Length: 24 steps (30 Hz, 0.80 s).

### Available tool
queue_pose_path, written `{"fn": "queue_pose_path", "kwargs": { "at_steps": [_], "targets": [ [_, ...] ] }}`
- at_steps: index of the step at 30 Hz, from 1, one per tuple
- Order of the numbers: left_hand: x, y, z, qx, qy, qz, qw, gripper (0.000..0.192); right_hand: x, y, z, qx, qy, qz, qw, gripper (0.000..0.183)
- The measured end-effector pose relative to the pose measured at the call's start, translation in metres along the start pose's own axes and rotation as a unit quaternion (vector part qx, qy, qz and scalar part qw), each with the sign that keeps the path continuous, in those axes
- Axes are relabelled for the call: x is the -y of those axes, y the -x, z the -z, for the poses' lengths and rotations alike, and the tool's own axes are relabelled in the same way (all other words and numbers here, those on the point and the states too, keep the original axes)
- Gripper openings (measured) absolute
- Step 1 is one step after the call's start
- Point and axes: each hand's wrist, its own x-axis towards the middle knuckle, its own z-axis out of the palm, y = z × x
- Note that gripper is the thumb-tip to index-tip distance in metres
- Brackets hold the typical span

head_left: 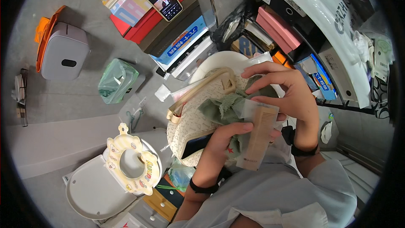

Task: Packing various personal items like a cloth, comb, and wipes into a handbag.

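My left hand (218, 142) has its thumb pressed on a bundle of green cloth (221, 109) and a comb in a translucent sleeve (259, 136). Above it, my right hand (281, 85) grips the upper part of the cloth with bent fingers. The comb lies slantwise below the right hand, its teeth showing through the sleeve. Under both hands is a cream patterned bag (193, 114) with a tan strap (201, 91). A dark, flat thing (196, 145) shows in its open front pocket.
A lit phone (164, 1) leans on stacked boxes (171, 31) above. Crowded shelves (303, 44) stand at upper right. A lined waste bin (118, 80) and a toilet with a yellow child seat (115, 161) are at left, near small drawers (161, 204). A white round surface (218, 58) lies behind the bag.
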Motion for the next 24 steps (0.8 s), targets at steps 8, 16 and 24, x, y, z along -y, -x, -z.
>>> {"fn": "queue_pose_path", "kwargs": {
  "at_steps": [8, 16, 24],
  "targets": [
    [-0.002, -0.001, 0.012, 0.062, 0.060, 0.016, 0.996, 0.053, 0.002, -0.003, -0.004, -0.084, 0.050, 0.018, 0.995, 0.014],
    [0.002, -0.003, 0.006, 0.038, 0.079, 0.007, 0.996, 0.052, -0.002, 0.000, 0.001, -0.217, -0.134, -0.028, 0.967, 0.013],
    [0.005, 0.002, 0.005, -0.018, 0.078, -0.009, 0.997, 0.051, 0.010, 0.006, -0.012, -0.102, -0.109, 0.009, 0.989, 0.070]
  ]
}}
